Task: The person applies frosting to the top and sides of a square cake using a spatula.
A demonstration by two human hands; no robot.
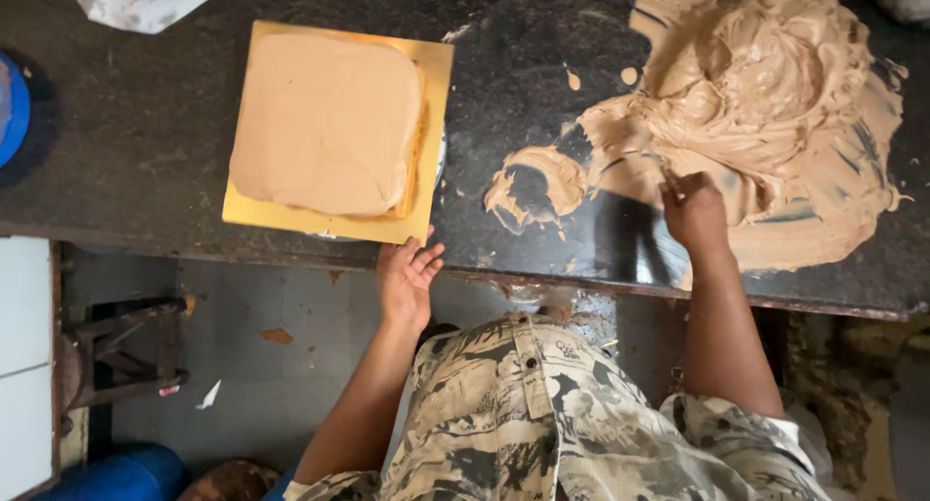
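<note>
A square cake (325, 123) with rounded corners sits on a thin gold cardboard board (436, 65) towards the left of the dark stone counter (145, 123). Its top is coated in smooth, matte, light-brown cream; along its right side the golden sponge layers show bare. The left hand (407, 273) reaches up from below with fingers loosely spread, their tips touching the board's near right corner at the counter's edge. What the board rests on is mostly hidden; only a sliver of pale rim peeks out beneath it.

Well apart to the right, the right hand (693, 210) is closed on the handle of a flat scraper (625, 234), whose blade is blurred and hard to make out against the wet, glossy stone. Just beyond it lies a big, soft mound of the same cream (765, 84), ridged and swirled, with thin smears trailing leftwards.

The person wears a camouflage-patterned shirt (542, 414). A blue object (12, 109) is cut off at the left edge.
</note>
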